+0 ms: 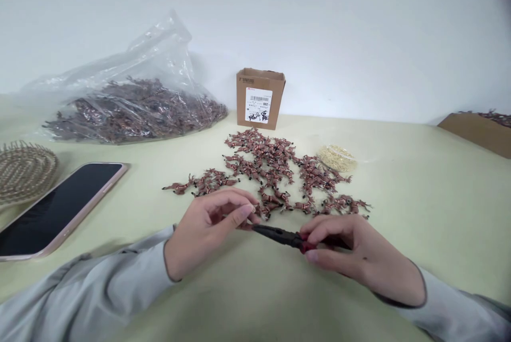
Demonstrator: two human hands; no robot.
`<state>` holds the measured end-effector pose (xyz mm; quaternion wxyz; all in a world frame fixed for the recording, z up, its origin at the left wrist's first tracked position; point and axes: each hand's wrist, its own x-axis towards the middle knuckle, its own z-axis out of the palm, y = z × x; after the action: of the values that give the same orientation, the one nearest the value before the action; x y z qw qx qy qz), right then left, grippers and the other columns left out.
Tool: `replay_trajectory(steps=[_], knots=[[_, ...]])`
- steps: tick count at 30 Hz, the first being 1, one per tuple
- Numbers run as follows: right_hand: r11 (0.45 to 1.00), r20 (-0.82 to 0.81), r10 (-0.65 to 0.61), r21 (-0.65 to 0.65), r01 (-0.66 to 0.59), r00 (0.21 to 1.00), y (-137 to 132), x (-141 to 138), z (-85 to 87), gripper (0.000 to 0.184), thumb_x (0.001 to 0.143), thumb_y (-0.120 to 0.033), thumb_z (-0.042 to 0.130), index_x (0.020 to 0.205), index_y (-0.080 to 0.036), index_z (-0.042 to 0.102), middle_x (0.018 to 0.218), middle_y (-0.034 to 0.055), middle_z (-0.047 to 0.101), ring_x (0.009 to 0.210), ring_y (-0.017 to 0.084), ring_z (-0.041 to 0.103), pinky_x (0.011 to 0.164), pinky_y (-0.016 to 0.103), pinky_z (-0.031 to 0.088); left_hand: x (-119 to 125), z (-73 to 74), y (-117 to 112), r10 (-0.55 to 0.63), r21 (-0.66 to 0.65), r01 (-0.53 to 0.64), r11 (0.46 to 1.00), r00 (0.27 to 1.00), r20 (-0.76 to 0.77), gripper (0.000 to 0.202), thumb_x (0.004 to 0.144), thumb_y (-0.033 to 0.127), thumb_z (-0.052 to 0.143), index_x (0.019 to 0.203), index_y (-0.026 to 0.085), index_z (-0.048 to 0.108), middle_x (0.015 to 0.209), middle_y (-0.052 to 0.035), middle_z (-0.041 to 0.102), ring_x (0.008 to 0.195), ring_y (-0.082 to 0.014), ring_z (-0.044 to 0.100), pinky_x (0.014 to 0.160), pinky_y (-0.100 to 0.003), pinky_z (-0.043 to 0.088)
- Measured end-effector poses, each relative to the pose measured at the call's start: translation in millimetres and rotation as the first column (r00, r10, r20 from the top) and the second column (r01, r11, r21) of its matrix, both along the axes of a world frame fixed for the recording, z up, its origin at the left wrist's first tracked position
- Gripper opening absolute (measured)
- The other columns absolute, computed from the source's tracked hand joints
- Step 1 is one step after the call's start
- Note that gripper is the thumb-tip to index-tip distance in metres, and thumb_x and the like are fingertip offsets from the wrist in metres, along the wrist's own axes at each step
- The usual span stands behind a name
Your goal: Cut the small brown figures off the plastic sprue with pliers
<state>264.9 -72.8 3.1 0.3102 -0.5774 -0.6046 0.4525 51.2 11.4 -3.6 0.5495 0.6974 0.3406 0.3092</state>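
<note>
My right hand (355, 251) is closed around the red handles of black needle-nose pliers (279, 235), whose jaws point left toward my other hand. With thumb and fingers pinched together, my left hand (217, 227) holds a small brown piece right at the pliers' tips. Most of that piece is hidden by the fingers, and I cannot tell if the jaws grip it. Just beyond both hands lies a loose pile of small brown deer figurines (265, 164), several of them scattered left and right of it.
A clear plastic bag (139, 102) full of brown figurines stands back left. Behind the pile is a small cardboard box (260, 98). Tiny gold-coloured pieces (337, 158) lie in clear plastic at right. At left are a phone (59, 209) and a hairbrush (26, 172); another carton (477, 132) stands far right.
</note>
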Motion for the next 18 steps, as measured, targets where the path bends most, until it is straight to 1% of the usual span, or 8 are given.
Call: replay_trajectory(steps=[2,4,7,9,11,14,16,18], knots=[[0.994,0.121,0.022,0.101,-0.034,0.992,-1,-1,-3.3,0.006,0.064,-0.023,0.064,0.068,-0.019,0.065,0.087,0.005,0.064,0.079,0.018,0.058,0.073,0.029,0.045,0,-1.0,1,0.054,0.035,-0.054,0.998,0.999,-0.002,0.013,0.077,0.025,0.051,0.073,0.018,0.062,0.091,-0.0042,0.059,0.073,-0.0143,0.06,0.066,-0.023,0.053],[0.969,0.212,0.069,0.218,-0.116,0.975,-2,-2,-7.5,0.005,0.063,-0.018,0.065,0.067,-0.019,0.065,0.084,0.0046,0.064,0.077,0.017,0.057,0.072,0.03,0.045,0,-2.9,3,0.099,0.055,-0.1,0.994,0.995,0.009,0.011,0.075,0.025,0.054,0.075,0.018,0.062,0.092,-0.0044,0.06,0.076,-0.0156,0.06,0.067,-0.024,0.053],[0.891,0.267,0.138,0.387,-0.238,0.954,-1,-6,-14.3,0.006,0.064,-0.014,0.063,0.068,-0.017,0.064,0.081,0.0044,0.065,0.074,0.016,0.055,0.069,0.03,0.045,0,-5.9,3,0.15,0.056,-0.151,0.987,0.989,0.015,0.012,0.075,0.025,0.054,0.082,0.019,0.062,0.097,-0.004,0.061,0.08,-0.0169,0.061,0.071,-0.026,0.053],[0.833,0.286,0.162,0.473,-0.286,0.945,0,-9,-18.1,0.005,0.065,-0.013,0.062,0.069,-0.017,0.063,0.08,0.0046,0.065,0.073,0.015,0.054,0.069,0.03,0.045,-1,-7.0,3,0.189,0.061,-0.188,0.98,0.982,0.0,0.016,0.076,0.026,0.053,0.088,0.02,0.061,0.099,-0.0038,0.062,0.079,-0.0161,0.062,0.073,-0.026,0.052],[0.794,0.304,0.167,0.522,-0.31,0.938,0,-12,-20.9,0.004,0.066,-0.013,0.061,0.069,-0.016,0.062,0.08,0.0046,0.065,0.073,0.015,0.053,0.07,0.031,0.045,-1,-7.3,2,0.21,0.07,-0.208,0.976,0.978,-0.013,0.019,0.077,0.027,0.052,0.092,0.02,0.06,0.099,-0.0039,0.063,0.079,-0.0154,0.063,0.075,-0.026,0.051],[0.753,0.328,0.171,0.565,-0.338,0.929,0,-14,-24.0,0.005,0.067,-0.012,0.06,0.071,-0.016,0.061,0.081,0.0044,0.064,0.073,0.015,0.052,0.073,0.032,0.044,-1,-7.2,3,0.191,0.068,-0.19,0.979,0.982,-0.008,0.021,0.076,0.026,0.054,0.095,0.02,0.058,0.105,-0.0041,0.061,0.089,-0.0168,0.061,0.081,-0.026,0.048],[0.736,0.342,0.178,0.576,-0.356,0.923,-1,-14,-25.3,0.006,0.068,-0.013,0.06,0.074,-0.016,0.061,0.082,0.0047,0.064,0.074,0.015,0.051,0.075,0.032,0.043,-1,-7.3,4,0.185,0.071,-0.184,0.98,0.983,-0.017,0.022,0.075,0.024,0.055,0.096,0.02,0.057,0.109,-0.0038,0.06,0.094,-0.0176,0.058,0.084,-0.026,0.046],[0.728,0.361,0.185,0.574,-0.374,0.914,-1,-13,-25.9,0.006,0.07,-0.014,0.059,0.076,-0.015,0.061,0.084,0.0054,0.063,0.076,0.015,0.05,0.075,0.032,0.043,0,-7.5,5,0.184,0.08,-0.181,0.98,0.982,-0.04,0.024,0.074,0.024,0.055,0.098,0.021,0.056,0.109,-0.0039,0.06,0.094,-0.018,0.058,0.083,-0.027,0.046]])
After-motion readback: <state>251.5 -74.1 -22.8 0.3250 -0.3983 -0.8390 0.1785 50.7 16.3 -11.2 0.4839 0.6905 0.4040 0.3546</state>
